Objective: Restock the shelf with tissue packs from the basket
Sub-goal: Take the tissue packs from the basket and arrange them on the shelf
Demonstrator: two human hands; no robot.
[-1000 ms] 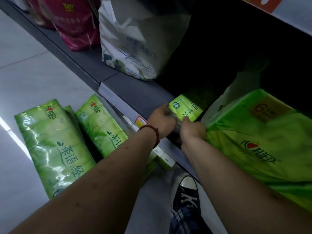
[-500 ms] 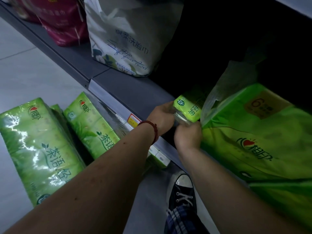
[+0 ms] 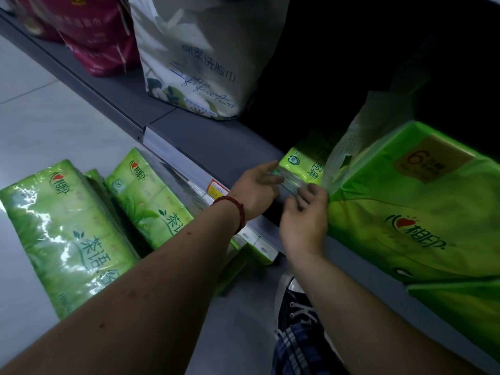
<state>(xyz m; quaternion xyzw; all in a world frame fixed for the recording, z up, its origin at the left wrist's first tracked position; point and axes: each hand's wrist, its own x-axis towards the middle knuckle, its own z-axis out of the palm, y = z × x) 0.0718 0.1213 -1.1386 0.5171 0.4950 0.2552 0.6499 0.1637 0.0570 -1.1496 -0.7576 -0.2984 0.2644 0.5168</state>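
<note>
Small pack [image 3: 300,167] seen at front of shelf [image 3: 216,136], just beside large pack [image 3: 405,212] on its right. Left hand [image 3: 257,190] spread, straight fingers touching small pack's near end; red cord [image 3: 239,212] worn on wrist. Right hand [image 3: 305,215] held at same clear-wrapped end, fingers curled; whether wrap is pinched or only touched cannot be told. Green packs [image 3: 62,226] laid on floor [image 3: 40,117] below shelf. White bag [image 3: 205,63] and red bag [image 3: 100,36] stood further left on shelf.
</note>
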